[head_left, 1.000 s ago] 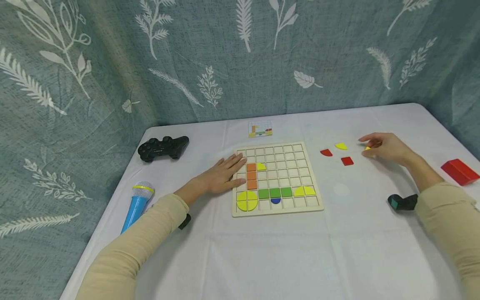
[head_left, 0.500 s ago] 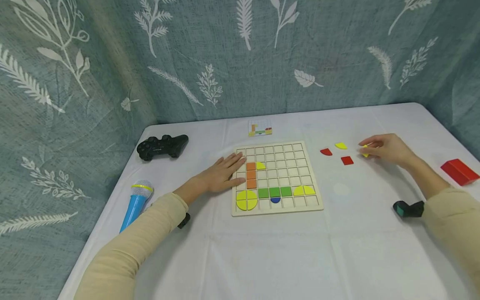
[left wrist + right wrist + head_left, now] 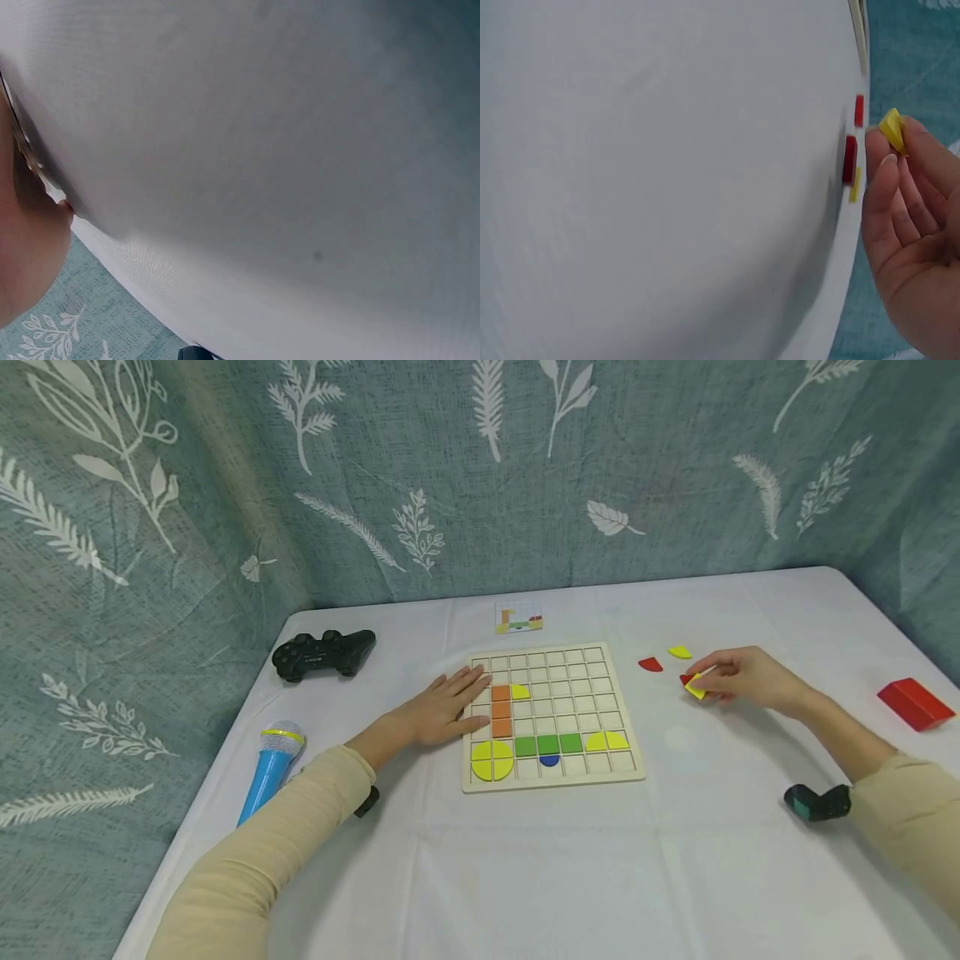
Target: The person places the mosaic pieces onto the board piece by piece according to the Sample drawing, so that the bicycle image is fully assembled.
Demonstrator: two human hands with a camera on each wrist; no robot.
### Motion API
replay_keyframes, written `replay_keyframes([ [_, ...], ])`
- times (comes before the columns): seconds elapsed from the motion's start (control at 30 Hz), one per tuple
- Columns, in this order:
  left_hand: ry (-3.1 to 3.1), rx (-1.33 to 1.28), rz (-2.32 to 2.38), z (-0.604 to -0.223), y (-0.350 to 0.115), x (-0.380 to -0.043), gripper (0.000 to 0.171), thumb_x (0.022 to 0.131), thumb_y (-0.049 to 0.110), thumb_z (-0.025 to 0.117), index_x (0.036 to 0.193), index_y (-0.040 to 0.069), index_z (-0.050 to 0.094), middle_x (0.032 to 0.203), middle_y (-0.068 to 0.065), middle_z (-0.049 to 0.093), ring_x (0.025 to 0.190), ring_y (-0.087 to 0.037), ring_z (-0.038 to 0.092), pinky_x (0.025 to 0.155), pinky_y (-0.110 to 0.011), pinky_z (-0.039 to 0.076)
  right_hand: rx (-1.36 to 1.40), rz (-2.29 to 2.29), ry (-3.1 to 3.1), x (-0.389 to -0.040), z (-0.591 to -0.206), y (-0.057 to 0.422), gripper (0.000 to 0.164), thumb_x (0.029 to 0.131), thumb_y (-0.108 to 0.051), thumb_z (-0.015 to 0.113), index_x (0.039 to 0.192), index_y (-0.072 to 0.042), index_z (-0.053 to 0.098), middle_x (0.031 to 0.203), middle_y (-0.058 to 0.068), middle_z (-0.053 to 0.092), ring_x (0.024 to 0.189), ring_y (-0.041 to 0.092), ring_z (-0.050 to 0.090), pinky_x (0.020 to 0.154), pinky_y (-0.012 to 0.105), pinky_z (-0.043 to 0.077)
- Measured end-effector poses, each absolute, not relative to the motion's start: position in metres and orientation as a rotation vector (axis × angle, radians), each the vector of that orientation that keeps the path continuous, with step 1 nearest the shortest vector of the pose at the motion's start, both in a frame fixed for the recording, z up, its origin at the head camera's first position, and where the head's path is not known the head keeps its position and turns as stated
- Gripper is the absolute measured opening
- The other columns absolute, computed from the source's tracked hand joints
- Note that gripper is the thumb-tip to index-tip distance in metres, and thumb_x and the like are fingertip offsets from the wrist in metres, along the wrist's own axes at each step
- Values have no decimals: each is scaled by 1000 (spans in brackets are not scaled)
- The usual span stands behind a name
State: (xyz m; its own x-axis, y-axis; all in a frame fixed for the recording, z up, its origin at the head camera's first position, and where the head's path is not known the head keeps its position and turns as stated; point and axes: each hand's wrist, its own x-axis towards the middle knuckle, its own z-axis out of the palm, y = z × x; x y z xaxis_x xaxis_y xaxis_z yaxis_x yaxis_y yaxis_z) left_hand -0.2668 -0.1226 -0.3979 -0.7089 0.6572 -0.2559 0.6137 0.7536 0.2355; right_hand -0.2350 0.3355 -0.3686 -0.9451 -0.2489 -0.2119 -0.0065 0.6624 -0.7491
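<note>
My left hand point(image 3: 447, 708) lies flat with fingers spread on the left edge of a wooden grid board point(image 3: 558, 653). Between the thumb and fingers of my right hand point(image 3: 753, 679) is a small yellow piece point(image 3: 696, 687), seen also in the right wrist view as a yellow piece point(image 3: 892, 130). It overlaps a red square piece point(image 3: 684, 678) in the head view, partly hidden. Close by lie a red quarter-circle piece point(image 3: 650, 665) and a yellow quarter-circle piece point(image 3: 680, 652). The board bears orange squares point(image 3: 501, 710), green squares point(image 3: 548, 744), yellow quarter-circles point(image 3: 492, 761) and a blue half-circle point(image 3: 550, 760).
Behind the board lies a small pattern card point(image 3: 518, 617). A black game controller point(image 3: 324, 655) and a blue toy microphone point(image 3: 268, 770) are at the left. At the right edge sits a red block point(image 3: 916, 703). A patterned curtain point(image 3: 525, 477) hangs behind the white-covered table point(image 3: 540, 877).
My right hand has picked up the yellow piece and moved it left and toward me, over the red square. My left hand has stayed on the board.
</note>
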Motion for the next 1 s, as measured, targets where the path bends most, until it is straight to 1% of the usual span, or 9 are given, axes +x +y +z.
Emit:
replay_keyframes([
  [0.07, 2628, 984, 191, -398, -122, -267, 74, 100, 56, 33, 155, 17, 3, 159, -2, -5, 144, -20, -5, 114, -46, 1, -219, -1181, 2556, -232, -369, 331, 34, 94, -16, 64, 120, 5, 60, 93, 10, 69, 77, 19, 62, 66, 27, 52],
  [0.2, 2625, 980, 192, -397, -122, -266, 74, 99, 56, 33, 155, 17, 3, 159, -3, -5, 144, -20, -5, 114, -46, 1, -215, -1218, 2475, -226, -371, 321, 37, 93, -15, 64, 123, 7, 58, 92, 9, 68, 77, 19, 62, 68, 26, 53],
  [0.4, 2628, 977, 191, -397, -122, -266, 75, 99, 56, 33, 155, 16, 3, 159, -2, -5, 144, -20, -5, 114, -46, 1, -223, -1268, 2347, -217, -373, 309, 38, 94, -15, 63, 124, 8, 56, 96, 10, 68, 81, 21, 64, 72, 29, 55],
  [0.63, 2629, 984, 203, -395, -121, -265, 74, 100, 55, 34, 155, 15, 4, 159, -4, -3, 144, -22, -4, 114, -46, 1, -210, -1314, 2257, -208, -376, 296, 38, 90, -14, 68, 117, 10, 57, 86, 12, 70, 76, 22, 67, 69, 30, 56],
  [0.8, 2633, 978, 202, -396, -122, -266, 74, 100, 55, 34, 155, 16, 4, 159, -4, -3, 144, -21, -4, 114, -46, 1, -208, -1314, 2217, -203, -378, 286, 38, 86, -18, 73, 111, 8, 60, 82, 14, 69, 73, 25, 66, 68, 29, 56],
  [1.0, 2628, 979, 195, -396, -121, -266, 74, 100, 55, 34, 155, 16, 3, 159, -3, -4, 144, -20, -5, 114, -45, 0, -220, -1313, 2183, -194, -379, 273, 36, 84, -18, 75, 107, 5, 62, 80, 15, 69, 71, 24, 65, 66, 30, 56],
])
